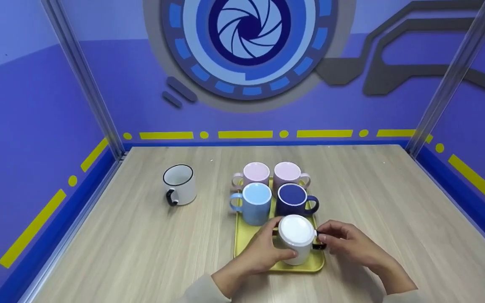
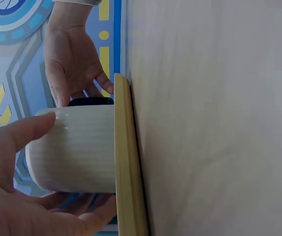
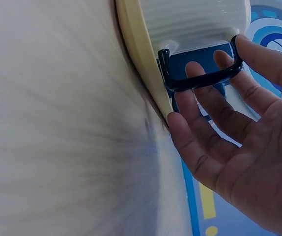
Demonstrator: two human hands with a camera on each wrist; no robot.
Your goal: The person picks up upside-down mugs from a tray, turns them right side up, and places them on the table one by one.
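From where I stand, the left hand (image 2: 13, 204) has its thumb on one side of a finely ridged, whitish mug (image 2: 77, 147) and its fingers round the other. The mug's lower end meets the rim of a yellow tray (image 2: 128, 172) on the pale wooden table (image 2: 219, 123). Opposite, the right hand (image 2: 74, 56) has its fingertips at the black handle (image 2: 92, 101), a patterned blue wall (image 2: 30, 73) behind.

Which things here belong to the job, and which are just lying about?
Likely in the job:
- held white mug
- yellow tray
- light blue mug
- dark blue mug
- left pink mug
- right pink mug

Seemingly lying about:
- black-rimmed mug, off the tray; possibly wanted later
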